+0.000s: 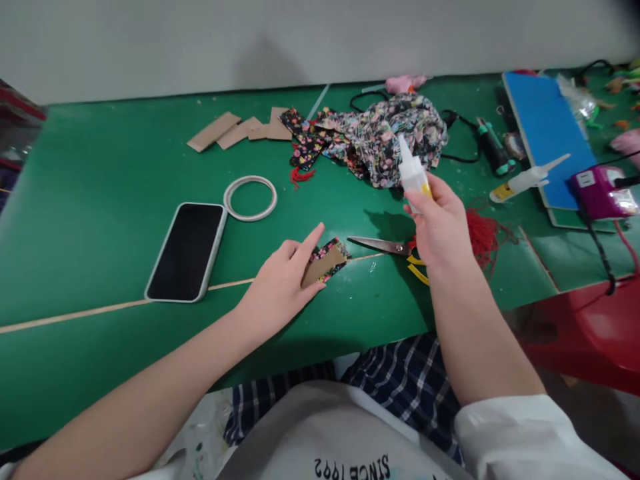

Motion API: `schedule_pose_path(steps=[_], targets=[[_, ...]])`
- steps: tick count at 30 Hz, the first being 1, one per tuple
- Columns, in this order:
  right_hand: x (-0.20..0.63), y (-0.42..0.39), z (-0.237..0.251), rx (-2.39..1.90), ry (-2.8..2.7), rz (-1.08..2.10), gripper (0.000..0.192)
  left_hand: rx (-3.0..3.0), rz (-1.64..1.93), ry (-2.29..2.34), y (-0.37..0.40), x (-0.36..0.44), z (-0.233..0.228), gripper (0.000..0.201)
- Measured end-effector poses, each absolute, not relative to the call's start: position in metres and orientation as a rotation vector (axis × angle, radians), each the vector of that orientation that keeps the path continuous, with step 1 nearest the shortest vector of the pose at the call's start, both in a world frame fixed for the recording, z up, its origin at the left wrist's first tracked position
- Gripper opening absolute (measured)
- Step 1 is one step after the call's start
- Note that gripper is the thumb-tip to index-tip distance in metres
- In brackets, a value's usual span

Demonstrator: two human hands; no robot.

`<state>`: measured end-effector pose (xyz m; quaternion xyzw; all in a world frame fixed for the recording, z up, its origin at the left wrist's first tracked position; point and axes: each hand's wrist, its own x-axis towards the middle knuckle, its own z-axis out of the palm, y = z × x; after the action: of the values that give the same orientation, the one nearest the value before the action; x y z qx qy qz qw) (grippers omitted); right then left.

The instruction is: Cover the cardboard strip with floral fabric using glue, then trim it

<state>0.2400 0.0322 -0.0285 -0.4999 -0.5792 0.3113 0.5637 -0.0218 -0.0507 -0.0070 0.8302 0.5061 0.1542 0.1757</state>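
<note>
A small glue bottle [413, 175] is held upright in the closed fingers of the right hand [440, 227], nozzle up, above the green tabletop [100, 167]. A cardboard piece partly wrapped in floral fabric [327, 262] is pinned flat near the front edge by the left hand [280, 287], fingers extended. Bare cardboard is still showing, so the wrapping is judged unfinished. Scissors [383, 246] are lying just beside it.
</note>
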Motion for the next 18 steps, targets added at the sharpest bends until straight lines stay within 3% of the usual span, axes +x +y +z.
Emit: schedule_pose_path(steps=[5,11,18], targets=[[0.231,0.036,-0.032,-1.167,-1.250,0.794,0.031,2.121,0.480,1.356,-0.040,-0.029,-0.008,0.083],[0.227,0.028,-0.016,-1.208,-1.287,0.774,0.037,1.268,0.528,1.184,-0.040,-0.026,0.006,0.022],[0.217,0.001,0.008,-1.261,-1.621,0.822,0.033,0.755,0.643,0.962,-0.057,-0.020,0.021,0.033]])
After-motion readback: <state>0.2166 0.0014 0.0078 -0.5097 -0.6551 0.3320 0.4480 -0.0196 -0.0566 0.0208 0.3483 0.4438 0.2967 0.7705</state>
